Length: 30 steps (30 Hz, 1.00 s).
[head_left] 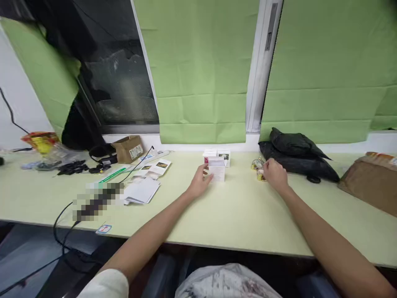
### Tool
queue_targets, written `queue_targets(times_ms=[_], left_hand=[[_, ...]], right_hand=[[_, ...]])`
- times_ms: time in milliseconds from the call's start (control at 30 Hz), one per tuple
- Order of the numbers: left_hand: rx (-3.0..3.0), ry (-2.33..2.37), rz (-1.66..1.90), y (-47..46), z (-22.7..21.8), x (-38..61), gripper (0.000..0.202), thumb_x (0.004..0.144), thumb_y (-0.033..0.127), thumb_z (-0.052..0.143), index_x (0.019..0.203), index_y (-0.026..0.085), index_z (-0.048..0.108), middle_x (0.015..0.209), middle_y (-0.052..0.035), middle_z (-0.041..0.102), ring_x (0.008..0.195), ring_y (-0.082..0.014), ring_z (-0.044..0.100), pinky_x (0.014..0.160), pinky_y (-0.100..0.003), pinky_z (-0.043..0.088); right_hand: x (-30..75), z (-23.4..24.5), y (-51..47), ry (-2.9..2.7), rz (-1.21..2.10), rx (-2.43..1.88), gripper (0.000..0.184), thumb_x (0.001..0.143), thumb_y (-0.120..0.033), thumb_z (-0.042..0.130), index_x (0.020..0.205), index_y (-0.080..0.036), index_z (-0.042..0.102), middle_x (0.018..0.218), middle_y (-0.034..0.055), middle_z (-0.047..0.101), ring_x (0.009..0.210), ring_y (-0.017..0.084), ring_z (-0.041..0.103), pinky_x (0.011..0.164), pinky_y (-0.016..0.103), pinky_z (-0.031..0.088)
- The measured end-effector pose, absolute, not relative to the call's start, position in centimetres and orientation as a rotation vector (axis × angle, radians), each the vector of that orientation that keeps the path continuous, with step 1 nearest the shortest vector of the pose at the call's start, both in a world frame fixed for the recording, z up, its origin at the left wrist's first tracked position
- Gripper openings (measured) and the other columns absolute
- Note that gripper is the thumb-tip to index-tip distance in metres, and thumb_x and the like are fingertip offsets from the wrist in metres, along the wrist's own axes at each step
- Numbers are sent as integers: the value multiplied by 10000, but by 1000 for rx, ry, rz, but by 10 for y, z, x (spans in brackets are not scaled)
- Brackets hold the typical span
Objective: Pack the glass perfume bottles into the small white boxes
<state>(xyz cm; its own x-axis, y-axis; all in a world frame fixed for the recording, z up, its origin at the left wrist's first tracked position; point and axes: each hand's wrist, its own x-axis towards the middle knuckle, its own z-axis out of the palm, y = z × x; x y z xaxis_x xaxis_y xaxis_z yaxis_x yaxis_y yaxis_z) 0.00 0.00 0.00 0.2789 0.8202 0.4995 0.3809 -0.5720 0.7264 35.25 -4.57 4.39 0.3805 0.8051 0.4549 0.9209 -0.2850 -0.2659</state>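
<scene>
My left hand [199, 182] grips a small white box [217, 173] from its left side, thumb toward me. The box stands upright on the table, and its top looks open. Right behind it stand more small white boxes [226, 155], partly hidden by the held one. On the right, my right hand [275, 174] is closed, fingertips down at a few small gold-coloured and clear pieces [258, 164] on the table. Whatever is between those fingers is hidden from view.
Flat white cartons [142, 190] and a green strip [112, 175] lie to the left, near black cables and an opened brown box [127, 149]. Black plastic bags [297, 155] rest behind my right hand. A brown carton [369, 182] sits far right.
</scene>
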Motion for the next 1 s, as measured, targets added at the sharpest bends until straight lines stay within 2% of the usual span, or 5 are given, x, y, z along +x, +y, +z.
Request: queue_targets(times_ms=[200,367,500,700,1000], left_hand=[[2104,1077,1274,-2,3,-1,513,1010,426,607,1464,261,434,1367,-119,563,1057,-213,584,861,-367,531],[2133,1094,1327,-5,8,-2,510,1018,422,599,1477,292,418,1372,-110,548,1050,-204,586,886,-377,524],[2122,1111,1353,-7,11,-1,512,1014,426,606,1472,292,419,1385,-111,540,1048,-202,586,884,-375,521],[2130,1101,1379,-11,14,-1,519,1014,419,608,1478,297,410,1392,-114,533,1049,-205,587,881,-379,521],[2142,1114,1460,-15,18,0,516,1013,410,611,1469,301,395,1370,-115,522,1023,-207,587,854,-376,524]], right_hand=[[350,43,-43,-1502,-271,-2172,212,1059,-301,461,1085,-157,614,1078,166,754,978,296,718,738,331,405],[346,35,-41,-1563,-290,-2060,203,1047,-345,485,1055,-181,603,1005,125,752,900,271,697,709,324,372],[341,29,-40,-1651,-345,-1902,184,1030,-342,487,1035,-192,594,1035,107,718,882,250,662,716,323,370],[332,22,-38,-1746,-362,-1646,170,994,-294,480,1026,-192,612,1039,116,655,917,267,625,795,353,424],[322,12,-34,-1826,-232,-1458,268,1008,-347,476,1144,-190,645,1083,131,620,1033,302,612,960,439,468]])
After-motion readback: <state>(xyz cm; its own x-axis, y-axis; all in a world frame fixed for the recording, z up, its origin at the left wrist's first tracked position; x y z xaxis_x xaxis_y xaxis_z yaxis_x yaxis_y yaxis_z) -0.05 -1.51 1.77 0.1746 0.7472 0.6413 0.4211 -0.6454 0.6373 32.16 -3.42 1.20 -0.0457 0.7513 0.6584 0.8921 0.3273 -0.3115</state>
